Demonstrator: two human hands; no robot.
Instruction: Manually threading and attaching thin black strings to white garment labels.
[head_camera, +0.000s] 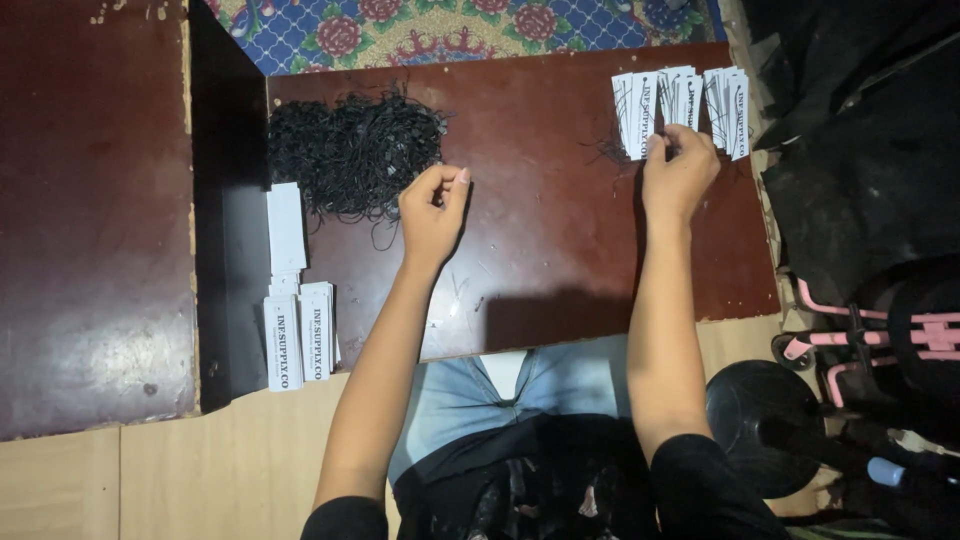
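- The brown board lies across the person's lap and carries everything, so each place here is given against it.
- The left hand hovers over the board's middle-left, fingers curled inward with thumb and forefinger pinched; it probably holds a thin black string, though the dim view leaves that unsure.
- The pile of black strings sits at the board's far-left corner, just beside that hand, an easy reach for picking off 1 string at a time.
- The right hand rests at the board's far-right edge, fingertips pressing on the fanned white tags, seemingly to set 1 down among them.
- These tags lie in about 3 overlapping bunches, with loose string ends trailing from the left bunch.
- The white tag stacks sit squared on the lower shelf just off the board's left edge, kept apart from the fanned ones.
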